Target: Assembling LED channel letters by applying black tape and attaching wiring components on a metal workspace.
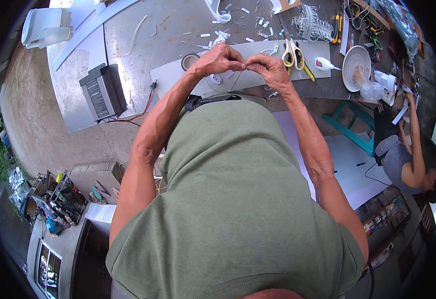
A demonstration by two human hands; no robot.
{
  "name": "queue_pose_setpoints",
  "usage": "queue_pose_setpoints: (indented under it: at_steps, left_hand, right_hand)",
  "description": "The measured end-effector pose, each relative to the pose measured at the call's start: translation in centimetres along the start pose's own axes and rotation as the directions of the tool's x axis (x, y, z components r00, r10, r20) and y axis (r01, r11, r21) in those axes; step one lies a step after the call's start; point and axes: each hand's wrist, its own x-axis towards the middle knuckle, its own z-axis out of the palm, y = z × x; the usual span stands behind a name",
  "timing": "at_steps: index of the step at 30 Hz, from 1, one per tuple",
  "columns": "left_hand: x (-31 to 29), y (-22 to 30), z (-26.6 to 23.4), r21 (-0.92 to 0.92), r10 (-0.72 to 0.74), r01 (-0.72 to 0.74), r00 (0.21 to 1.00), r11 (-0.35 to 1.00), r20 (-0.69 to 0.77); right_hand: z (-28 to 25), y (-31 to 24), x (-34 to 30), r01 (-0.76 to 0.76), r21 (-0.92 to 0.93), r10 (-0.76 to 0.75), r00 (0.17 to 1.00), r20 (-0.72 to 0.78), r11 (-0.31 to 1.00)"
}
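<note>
My left hand (pixel 220 60) and my right hand (pixel 272 74) meet over the near edge of the metal table, fingertips pinched close together. Between them is a thin wire (pixel 236 79), part of which hangs below the fingers; its ends are too small to follow. Under both hands lies a long pale grey strip (pixel 173 74). A roll of tape (pixel 190 61) sits beside my left wrist. Right of my right hand are scissors with cream handles (pixel 292 55), a yellow-handled tool (pixel 308 73) and a white bottle with a red mark (pixel 324 64).
Small white pieces (pixel 221 36) and a tangle of white wire (pixel 311 22) lie farther back. A black battery-like box (pixel 100 93) with a red lead stands left. On the right are a round grey dish (pixel 356 67), a green stool (pixel 350 127) and another person (pixel 402 162).
</note>
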Motion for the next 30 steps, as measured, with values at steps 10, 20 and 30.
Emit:
queue_pose_setpoints:
  at_steps: [10,20,30]
  left_hand:
    - [-0.2,0.7,-0.2,0.042,-0.003,0.002,1.0,0.999,0.03]
    - [-0.7,-0.6,-0.8,-0.075,0.023,-0.016,0.996,0.997,0.087]
    - [-0.9,-0.2,-0.7,-0.183,0.005,-0.006,1.0,0.983,-0.008]
  right_hand:
    - [-0.5,-0.1,0.3,-0.066,0.001,0.066,0.993,0.101,0.998]
    - [0.0,0.3,-0.2,-0.183,0.311,0.172,0.983,0.064,0.933]
    - [1.2,0.1,-1.1,-0.238,0.544,0.255,0.966,0.046,0.804]
